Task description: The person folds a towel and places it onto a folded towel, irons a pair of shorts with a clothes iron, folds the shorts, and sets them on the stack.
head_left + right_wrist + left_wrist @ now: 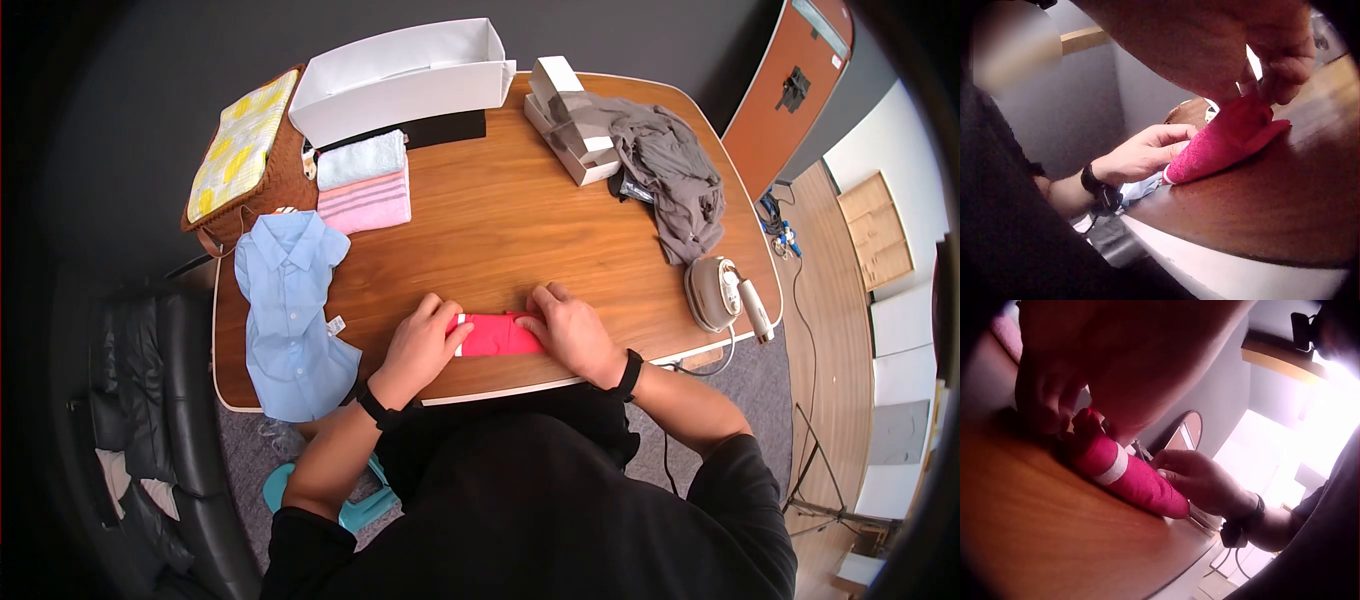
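A rolled or folded red cloth (500,335) lies near the table's front edge, with a white band near its left end. The left hand (421,343) grips that left end, thumb on top. At the right end, the right hand (575,335) holds the cloth with curled fingers and thumb. In the left wrist view the red cloth (1144,487) looks like a thick roll with the white band round it. The right wrist view shows the red cloth (1216,147) between both hands, a loose flap at its near end.
A light blue shirt (290,320) lies at the left, folded towels (365,195) behind it. Further back are a wicker basket (270,180), a white box (400,95), a smaller box (570,140) and grey cloth (670,170). A steamer (712,293) stands at the right.
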A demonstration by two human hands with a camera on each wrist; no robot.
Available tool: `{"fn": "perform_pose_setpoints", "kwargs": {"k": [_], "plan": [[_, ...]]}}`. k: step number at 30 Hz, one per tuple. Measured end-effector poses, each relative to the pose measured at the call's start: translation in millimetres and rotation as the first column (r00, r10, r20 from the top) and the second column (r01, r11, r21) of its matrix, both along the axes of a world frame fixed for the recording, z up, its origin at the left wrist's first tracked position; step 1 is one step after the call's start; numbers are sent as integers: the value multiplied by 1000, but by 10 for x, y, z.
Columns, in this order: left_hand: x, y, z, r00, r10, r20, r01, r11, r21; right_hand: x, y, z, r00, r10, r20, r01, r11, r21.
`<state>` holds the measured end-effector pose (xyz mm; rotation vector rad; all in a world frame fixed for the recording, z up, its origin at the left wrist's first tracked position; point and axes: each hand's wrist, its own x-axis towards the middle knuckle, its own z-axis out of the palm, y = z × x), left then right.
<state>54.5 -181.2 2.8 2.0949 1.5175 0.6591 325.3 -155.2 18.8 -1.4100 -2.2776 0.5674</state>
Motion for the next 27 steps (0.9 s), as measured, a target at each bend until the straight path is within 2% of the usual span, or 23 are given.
{"fn": "perform_pose_setpoints", "kwargs": {"k": [2,4,5,9,11,14,17,18,20,27], "plan": [[1,-45,-63,999,25,-44,-22,998,57,-24,-41,-3,999,15,30,-16,1000,21],[-11,-53,-90,999,33,-32,-31,998,57,-41,-91,-21,979,187,83,-203,936,286],[-11,-52,-97,999,33,-19,-32,998,59,-66,-135,-24,969,213,125,-237,945,225],[-25,-17,-110,999,37,22,-38,997,67,-103,-113,-158,978,197,75,-210,941,264],[-39,-2,-131,998,32,47,-35,998,54,-89,-63,-166,978,209,0,-206,968,144],[-32,22,-129,992,47,114,-52,998,35,-77,22,-211,981,190,-46,-188,981,53],[-43,42,-130,993,43,108,-49,997,61,-66,13,-104,979,200,-42,-201,980,-6],[-40,47,-130,993,45,110,-52,997,61,-83,-3,-84,978,202,-41,-203,979,-7],[-26,51,-130,992,52,114,-62,995,81,-139,-55,-71,950,297,99,-311,934,175],[-29,4,-127,989,88,117,-97,993,70,-198,65,-186,928,353,117,-359,932,36]]}}
